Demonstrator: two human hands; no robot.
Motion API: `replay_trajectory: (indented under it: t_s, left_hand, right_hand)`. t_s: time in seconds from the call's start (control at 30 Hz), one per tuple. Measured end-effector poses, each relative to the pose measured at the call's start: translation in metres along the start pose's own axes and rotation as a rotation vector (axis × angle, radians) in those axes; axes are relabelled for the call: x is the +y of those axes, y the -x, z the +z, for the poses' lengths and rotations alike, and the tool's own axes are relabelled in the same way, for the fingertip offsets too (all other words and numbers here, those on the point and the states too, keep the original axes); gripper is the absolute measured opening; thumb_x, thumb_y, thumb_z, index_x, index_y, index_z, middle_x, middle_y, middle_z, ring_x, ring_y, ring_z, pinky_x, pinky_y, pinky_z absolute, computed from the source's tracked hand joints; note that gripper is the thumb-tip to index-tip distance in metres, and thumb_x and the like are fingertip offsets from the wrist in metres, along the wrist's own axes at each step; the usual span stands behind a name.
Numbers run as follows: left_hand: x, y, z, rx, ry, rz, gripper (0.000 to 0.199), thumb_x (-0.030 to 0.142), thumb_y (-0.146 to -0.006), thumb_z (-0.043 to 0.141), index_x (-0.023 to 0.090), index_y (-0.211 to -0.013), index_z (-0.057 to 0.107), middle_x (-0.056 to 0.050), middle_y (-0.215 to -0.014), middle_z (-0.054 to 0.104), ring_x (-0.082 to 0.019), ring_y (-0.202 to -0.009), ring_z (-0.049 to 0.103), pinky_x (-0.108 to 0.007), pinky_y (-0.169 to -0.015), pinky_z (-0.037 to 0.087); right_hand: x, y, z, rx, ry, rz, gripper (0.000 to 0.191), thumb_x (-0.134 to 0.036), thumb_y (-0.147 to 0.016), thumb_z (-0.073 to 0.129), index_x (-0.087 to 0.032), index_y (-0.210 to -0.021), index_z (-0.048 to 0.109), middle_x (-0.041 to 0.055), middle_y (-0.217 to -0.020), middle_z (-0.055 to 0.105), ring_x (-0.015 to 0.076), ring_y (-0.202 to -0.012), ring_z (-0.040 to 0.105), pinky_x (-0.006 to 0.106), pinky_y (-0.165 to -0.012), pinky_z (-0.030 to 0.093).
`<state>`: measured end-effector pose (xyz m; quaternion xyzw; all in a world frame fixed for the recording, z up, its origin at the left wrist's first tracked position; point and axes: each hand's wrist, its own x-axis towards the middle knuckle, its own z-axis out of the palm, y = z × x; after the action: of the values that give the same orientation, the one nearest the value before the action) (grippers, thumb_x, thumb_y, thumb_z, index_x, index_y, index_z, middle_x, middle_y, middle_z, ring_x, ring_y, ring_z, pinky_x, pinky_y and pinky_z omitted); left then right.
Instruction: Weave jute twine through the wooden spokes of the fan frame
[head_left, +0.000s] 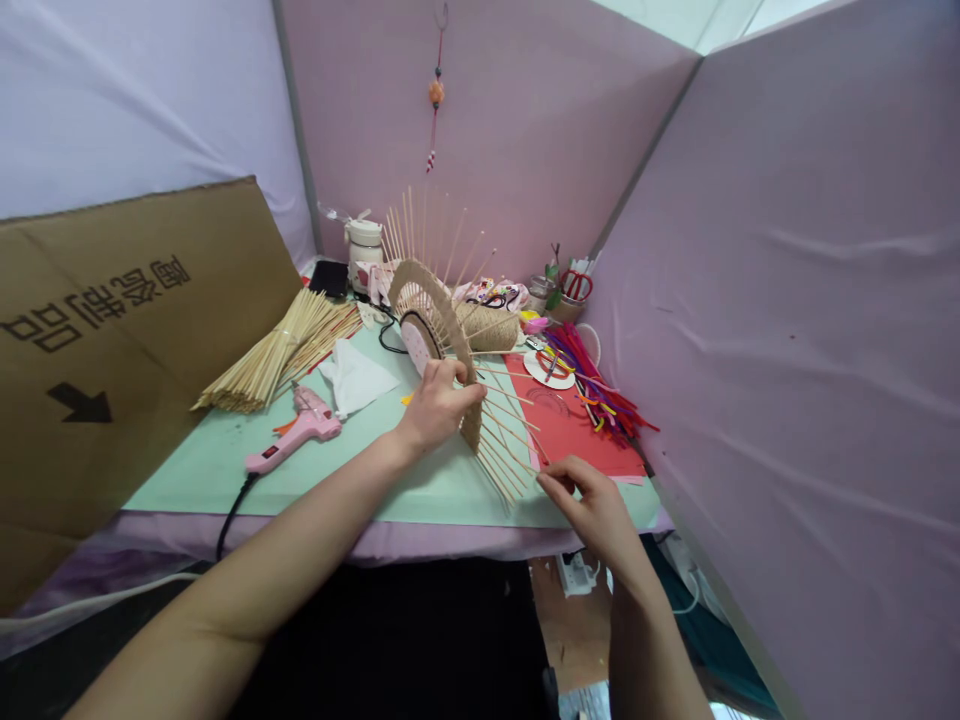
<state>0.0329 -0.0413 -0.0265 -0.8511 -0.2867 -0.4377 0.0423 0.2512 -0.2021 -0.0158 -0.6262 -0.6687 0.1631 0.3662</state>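
Note:
My left hand point(441, 408) grips the rim of a brown cardboard ring point(437, 292), which stands tilted above the table. Thin wooden sticks point(501, 462) fan outward from the ring on several sides. Inside the ring sits a round pale pink disc point(418, 343) with a dark edge. Lower right, the thumb and fingers of my right hand point(592, 505) are pinched together at the outer end of one stick. Part of the ring is hidden behind my left fingers.
Left lie a pink glue gun point(296, 440), a white tissue point(356, 378) and a bundle of sticks point(262, 360), beside a large cardboard box point(150, 330). Behind are a twine spool point(487, 327) and a white bottle point(365, 243). Pipe cleaners point(600, 400) lie right, near red paper point(570, 440).

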Motion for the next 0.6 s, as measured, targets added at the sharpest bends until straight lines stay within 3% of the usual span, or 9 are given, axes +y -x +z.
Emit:
replay_trajectory:
  t_s: [0.17, 0.33, 0.6]
  left_hand:
    - [0.001, -0.001, -0.003, -0.01, 0.02, -0.015, 0.025, 0.023, -0.094, 0.047, 0.023, -0.092, 0.071, -0.005, -0.096, 0.046, -0.021, -0.097, 0.037, -0.034, -0.086, 0.042]
    - [0.0, -0.002, -0.006, -0.038, 0.073, -0.049, 0.024, 0.026, -0.094, 0.048, 0.023, -0.093, 0.072, -0.005, -0.094, 0.047, -0.021, -0.094, 0.039, -0.036, -0.088, 0.042]
    - [-0.004, -0.001, -0.002, -0.055, 0.161, -0.012, 0.022, 0.031, -0.092, 0.054, 0.025, -0.101, 0.073, -0.007, -0.096, 0.047, -0.022, -0.096, 0.041, -0.039, -0.089, 0.042]
  right_hand:
    - [0.021, -0.043, 0.035, -0.033, 0.005, 0.149, 0.035, -0.04, -0.081, 0.059, -0.019, -0.055, 0.049, -0.0008, -0.054, 0.052, 0.0125, -0.054, 0.045, 0.025, -0.053, 0.032]
    - [0.019, -0.073, 0.07, -0.097, 0.215, 0.145, 0.026, -0.029, -0.08, 0.054, -0.019, -0.057, 0.049, -0.0018, -0.054, 0.049, 0.012, -0.055, 0.042, 0.025, -0.054, 0.026]
    - [0.007, -0.093, 0.083, -0.148, 0.284, 0.139, 0.031, -0.039, -0.087, 0.051, -0.02, -0.062, 0.051, -0.0002, -0.056, 0.053, 0.0123, -0.053, 0.039, 0.027, -0.054, 0.02]
